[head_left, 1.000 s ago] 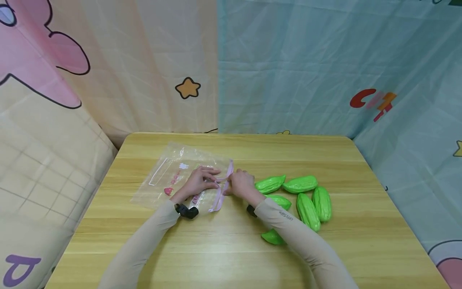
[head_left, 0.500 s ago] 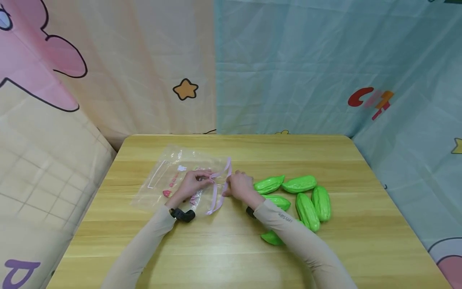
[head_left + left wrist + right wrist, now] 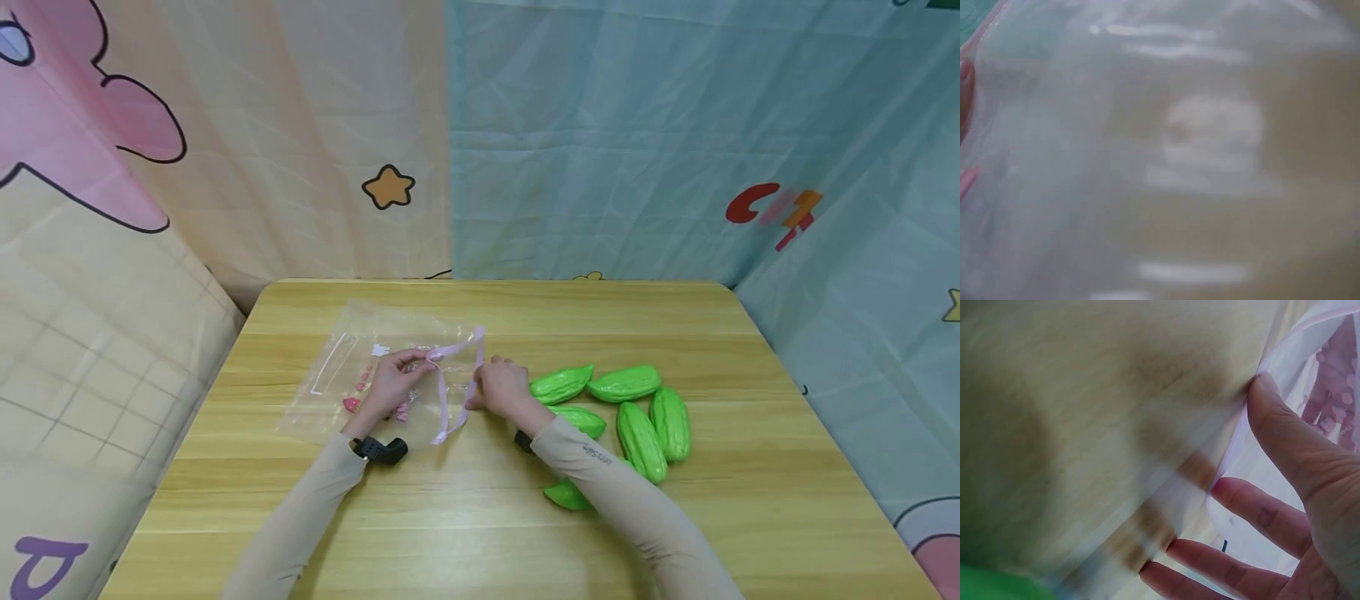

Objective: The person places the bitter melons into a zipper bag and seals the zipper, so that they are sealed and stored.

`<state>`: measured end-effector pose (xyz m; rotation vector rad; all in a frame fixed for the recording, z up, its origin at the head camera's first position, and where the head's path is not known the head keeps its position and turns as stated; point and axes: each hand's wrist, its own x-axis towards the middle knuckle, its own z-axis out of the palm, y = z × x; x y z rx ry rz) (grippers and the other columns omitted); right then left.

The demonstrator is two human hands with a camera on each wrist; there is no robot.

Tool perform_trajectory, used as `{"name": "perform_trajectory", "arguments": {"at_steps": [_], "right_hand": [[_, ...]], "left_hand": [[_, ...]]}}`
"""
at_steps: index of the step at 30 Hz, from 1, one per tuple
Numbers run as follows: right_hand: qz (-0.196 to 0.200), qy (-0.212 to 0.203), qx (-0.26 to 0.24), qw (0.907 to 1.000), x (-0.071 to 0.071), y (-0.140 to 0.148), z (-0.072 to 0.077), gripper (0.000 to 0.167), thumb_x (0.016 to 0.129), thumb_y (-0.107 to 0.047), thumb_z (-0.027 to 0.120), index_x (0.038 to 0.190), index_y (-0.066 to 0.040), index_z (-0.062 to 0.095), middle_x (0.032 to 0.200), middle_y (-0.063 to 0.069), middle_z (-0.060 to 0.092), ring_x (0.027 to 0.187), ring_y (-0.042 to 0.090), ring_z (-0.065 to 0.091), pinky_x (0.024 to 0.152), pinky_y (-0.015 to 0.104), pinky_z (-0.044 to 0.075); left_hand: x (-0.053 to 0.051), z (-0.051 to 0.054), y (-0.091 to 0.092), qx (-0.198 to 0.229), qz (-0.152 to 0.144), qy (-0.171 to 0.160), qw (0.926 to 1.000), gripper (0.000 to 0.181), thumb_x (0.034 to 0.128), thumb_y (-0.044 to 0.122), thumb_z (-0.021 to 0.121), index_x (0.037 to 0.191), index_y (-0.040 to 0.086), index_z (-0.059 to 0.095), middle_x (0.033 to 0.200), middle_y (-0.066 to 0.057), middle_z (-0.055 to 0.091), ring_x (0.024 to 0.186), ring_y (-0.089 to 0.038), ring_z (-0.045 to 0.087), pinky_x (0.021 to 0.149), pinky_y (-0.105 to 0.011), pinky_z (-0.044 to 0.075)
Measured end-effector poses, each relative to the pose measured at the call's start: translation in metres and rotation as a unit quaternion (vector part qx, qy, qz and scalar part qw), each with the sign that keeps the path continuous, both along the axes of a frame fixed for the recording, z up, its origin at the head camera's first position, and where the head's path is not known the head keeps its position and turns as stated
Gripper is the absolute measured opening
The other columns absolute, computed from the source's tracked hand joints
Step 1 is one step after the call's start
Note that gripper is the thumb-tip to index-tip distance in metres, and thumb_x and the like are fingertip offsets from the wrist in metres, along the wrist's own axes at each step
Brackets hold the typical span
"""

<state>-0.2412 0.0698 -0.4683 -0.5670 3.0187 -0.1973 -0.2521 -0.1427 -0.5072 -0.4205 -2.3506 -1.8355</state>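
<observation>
A clear plastic bag (image 3: 322, 400) with a lilac rim (image 3: 444, 404) lies flat on the left half of the table, its mouth parted toward the right. My left hand (image 3: 390, 385) pinches the near side of that rim. At the other side of the mouth, my right hand (image 3: 506, 387) holds the rim; in the right wrist view the thumb and index finger of the hand (image 3: 1291, 469) meet the lilac edge (image 3: 1235, 440), other fingers spread. Blurred bag film (image 3: 1116, 156) fills the left wrist view, with a fingertip (image 3: 965, 87) at its left edge.
Several green ridged gourds (image 3: 641, 442) lie right of the right hand, some partly under the right forearm; one (image 3: 997, 584) shows at the right wrist view's corner. Printed curtains (image 3: 600, 150) hang behind and beside the wooden table (image 3: 420, 533).
My left hand has moved slightly left and up, drawing its side of the rim away from the other, so the bag's mouth has widened. My right hand has stayed nearly still.
</observation>
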Motion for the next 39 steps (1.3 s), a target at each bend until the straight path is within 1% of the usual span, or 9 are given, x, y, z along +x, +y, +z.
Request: {"name": "perform_trajectory", "arguments": {"at_steps": [2, 6, 13, 17, 20, 25, 30, 35, 39], "right_hand": [[-0.003, -0.009, 0.002, 0.9999, 0.003, 0.0, 0.007, 0.036, 0.069, -0.048, 0.081, 0.083, -0.017, 0.07, 0.079, 0.004, 0.056, 0.074, 0.023, 0.058, 0.059, 0.039, 0.05], [0.005, -0.006, 0.008, 0.9999, 0.003, 0.0, 0.005, 0.036, 0.069, -0.049, 0.08, 0.083, -0.018, 0.069, 0.079, 0.004, 0.056, 0.074, 0.023, 0.058, 0.061, 0.038, 0.049], [0.008, -0.002, 0.023, 0.9997, 0.005, 0.001, 0.008, 0.041, 0.068, -0.051, 0.08, 0.089, -0.017, 0.07, 0.083, 0.005, 0.059, 0.078, 0.025, 0.06, 0.067, 0.039, 0.049], [0.011, 0.005, 0.018, 0.9998, 0.005, 0.002, 0.008, 0.042, 0.067, -0.051, 0.08, 0.088, -0.016, 0.069, 0.081, 0.005, 0.058, 0.078, 0.024, 0.06, 0.067, 0.039, 0.049], [0.014, 0.01, 0.016, 0.9997, 0.005, 0.003, 0.008, 0.041, 0.067, -0.05, 0.081, 0.086, -0.016, 0.068, 0.08, 0.005, 0.058, 0.077, 0.024, 0.06, 0.066, 0.038, 0.049], [0.022, 0.017, 0.003, 0.9996, 0.006, 0.005, 0.006, 0.039, 0.066, -0.048, 0.082, 0.078, -0.015, 0.066, 0.076, 0.004, 0.058, 0.074, 0.022, 0.06, 0.063, 0.038, 0.05], [0.03, 0.016, -0.001, 0.9994, 0.006, 0.007, 0.006, 0.038, 0.065, -0.046, 0.084, 0.073, -0.014, 0.065, 0.073, 0.003, 0.059, 0.073, 0.021, 0.06, 0.062, 0.038, 0.05], [0.028, 0.014, 0.023, 0.9993, 0.006, 0.009, 0.011, 0.037, 0.062, -0.046, 0.085, 0.065, -0.017, 0.062, 0.071, 0.002, 0.061, 0.072, 0.02, 0.061, 0.064, 0.039, 0.049], [0.023, 0.012, 0.042, 0.9988, 0.006, 0.009, 0.016, 0.038, 0.059, -0.046, 0.086, 0.064, -0.017, 0.061, 0.07, 0.001, 0.063, 0.072, 0.022, 0.063, 0.065, 0.038, 0.047]], "left_hand": [[-0.001, 0.0, 0.0, 0.005, 0.008, 0.003, 0.9999, 0.022, 0.0826, 0.014, 0.075, 0.097, -0.002, 0.07, 0.099, -0.012, 0.07, 0.086, -0.012, 0.058, 0.067, -0.019, 0.045], [-0.001, 0.002, 0.0, 0.025, 0.015, -0.007, 0.9995, 0.025, 0.0826, 0.014, 0.075, 0.099, -0.003, 0.069, 0.099, -0.01, 0.07, 0.09, -0.007, 0.059, 0.071, -0.017, 0.046], [-0.001, 0.005, 0.0, 0.084, -0.006, -0.018, 0.9963, 0.02, 0.0851, 0.004, 0.07, 0.101, -0.007, 0.066, 0.1, -0.012, 0.07, 0.09, -0.006, 0.061, 0.068, -0.015, 0.048], [0.007, 0.021, 0.006, 0.121, -0.015, -0.008, 0.9925, 0.017, 0.0867, 0.0, 0.067, 0.1, -0.01, 0.064, 0.093, 0.001, 0.072, 0.096, -0.009, 0.062, 0.079, -0.019, 0.048], [0.012, 0.032, 0.009, 0.146, -0.017, 0.001, 0.9892, 0.015, 0.0875, -0.005, 0.064, 0.099, -0.015, 0.062, 0.089, 0.008, 0.071, 0.096, -0.009, 0.062, 0.08, -0.019, 0.047], [0.011, 0.031, 0.009, 0.176, -0.016, 0.017, 0.9842, 0.011, 0.0878, -0.008, 0.061, 0.097, -0.015, 0.061, 0.088, 0.008, 0.071, 0.092, -0.008, 0.062, 0.08, -0.019, 0.048], [0.012, 0.032, 0.011, 0.197, -0.009, 0.008, 0.9804, 0.009, 0.0875, -0.008, 0.061, 0.096, -0.009, 0.065, 0.087, 0.006, 0.071, 0.089, -0.009, 0.063, 0.079, -0.02, 0.049], [0.015, 0.035, 0.014, 0.198, 0.0, 0.001, 0.9801, 0.014, 0.0883, -0.006, 0.061, 0.099, -0.015, 0.061, 0.086, 0.007, 0.071, 0.087, -0.009, 0.064, 0.077, -0.018, 0.049], [0.017, 0.038, 0.017, 0.209, -0.013, 0.001, 0.9777, 0.015, 0.0882, -0.009, 0.06, 0.099, -0.02, 0.058, 0.086, 0.006, 0.07, 0.087, -0.009, 0.064, 0.079, -0.019, 0.049]]}}
